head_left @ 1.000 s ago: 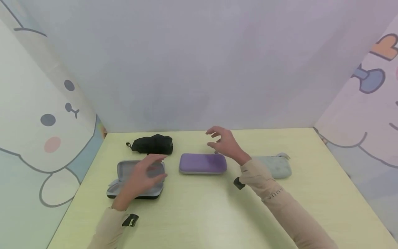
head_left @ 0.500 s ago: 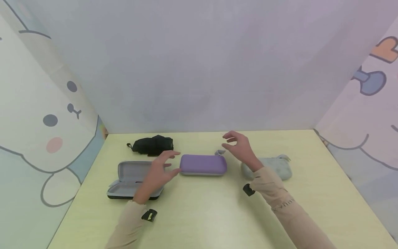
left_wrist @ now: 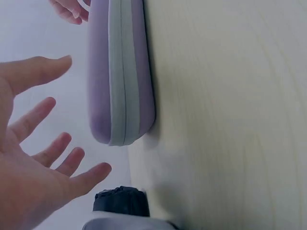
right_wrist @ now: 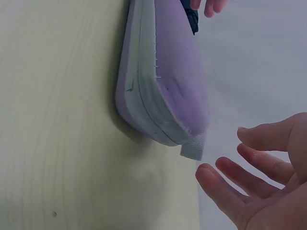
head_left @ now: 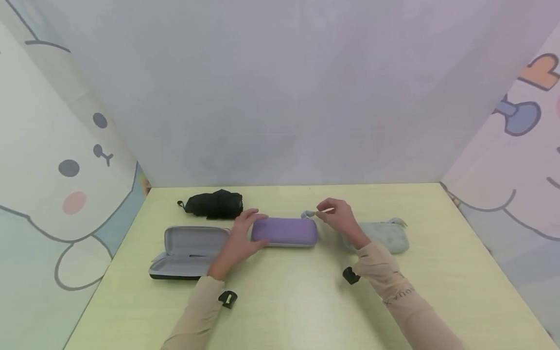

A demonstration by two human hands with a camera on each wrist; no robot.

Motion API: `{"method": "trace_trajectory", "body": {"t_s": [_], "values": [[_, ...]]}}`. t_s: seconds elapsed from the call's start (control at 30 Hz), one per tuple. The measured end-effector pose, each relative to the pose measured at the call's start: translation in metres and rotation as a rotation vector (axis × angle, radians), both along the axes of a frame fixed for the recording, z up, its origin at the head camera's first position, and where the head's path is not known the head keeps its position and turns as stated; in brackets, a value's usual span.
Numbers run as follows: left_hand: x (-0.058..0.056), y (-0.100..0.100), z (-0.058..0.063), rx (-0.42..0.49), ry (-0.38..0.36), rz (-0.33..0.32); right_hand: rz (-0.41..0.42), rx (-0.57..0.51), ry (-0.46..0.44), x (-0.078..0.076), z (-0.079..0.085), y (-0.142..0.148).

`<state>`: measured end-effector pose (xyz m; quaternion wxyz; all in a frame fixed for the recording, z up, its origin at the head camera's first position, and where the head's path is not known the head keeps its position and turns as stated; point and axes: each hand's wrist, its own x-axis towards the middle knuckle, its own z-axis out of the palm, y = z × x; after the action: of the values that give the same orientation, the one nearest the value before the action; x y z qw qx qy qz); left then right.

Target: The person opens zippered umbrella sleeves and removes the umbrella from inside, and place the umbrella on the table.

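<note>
A purple zip case [head_left: 284, 231] with a pale grey zipper band lies closed at the middle of the table. My left hand [head_left: 239, 243] is at its left end, thumb and fingers spread; in the left wrist view the fingers [left_wrist: 41, 115] are apart from the case. A short grey fabric loop [head_left: 308, 214] sticks out at the case's back right corner. Close by that loop is my right hand [head_left: 339, 216]. The right wrist view shows its fingers [right_wrist: 218, 189] parted, with nothing between them and the grey loop [right_wrist: 193, 147] just beyond the fingertips.
An open case with grey lining [head_left: 192, 243] lies to the left, partly behind my left arm. Behind it is a black folded umbrella [head_left: 214, 204]. A pale green pouch [head_left: 387, 236] lies at the right, partly covered by my right wrist.
My left hand has moved right, from over the open case to the purple case's left end. My right hand first shifted right, then came down and in towards the grey loop.
</note>
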<state>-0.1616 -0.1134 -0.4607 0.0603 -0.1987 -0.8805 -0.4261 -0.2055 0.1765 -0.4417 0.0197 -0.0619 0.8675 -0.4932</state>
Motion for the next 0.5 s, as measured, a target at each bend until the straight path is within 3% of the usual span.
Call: {"method": "trace_trajectory", "body": {"t_s": [0.17,0.27,0.5], "values": [[-0.006,0.006,-0.007,0.004,-0.075,0.009,0.053,-0.042,-0.066,-0.003,-0.013,-0.005],[-0.009,0.009,-0.011,0.005,-0.083,0.010,0.068,-0.034,-0.102,-0.005,-0.018,-0.009],[-0.011,0.014,-0.017,0.020,-0.102,0.033,0.027,-0.088,-0.195,-0.009,-0.021,-0.019]]}}
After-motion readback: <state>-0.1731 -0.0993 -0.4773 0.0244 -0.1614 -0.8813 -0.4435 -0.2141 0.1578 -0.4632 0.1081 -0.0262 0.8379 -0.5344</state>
